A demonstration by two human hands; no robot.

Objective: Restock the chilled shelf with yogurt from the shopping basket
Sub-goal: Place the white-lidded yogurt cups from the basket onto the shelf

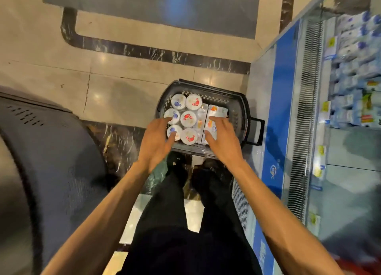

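A dark shopping basket [237, 109] stands on the floor in front of my feet. Its left half holds several round yogurt cups [188, 118] with white lids printed in blue or red. Its right half holds a flat multipack of yogurt [216, 110] with orange markings. My left hand [156, 138] hovers over the near left cups with fingers spread, fingertips touching the lids. My right hand [221, 135] reaches over the multipack, fingers apart and resting on its top. Neither hand grips anything. The chilled shelf [354, 72] on the right carries rows of white and blue packs.
The chiller's blue front panel [282, 101] and metal grille [309, 101] run along the right, close to the basket's handle [256, 131]. A large dark grey curved unit [51, 161] fills the left. Marble floor with dark bands lies beyond the basket.
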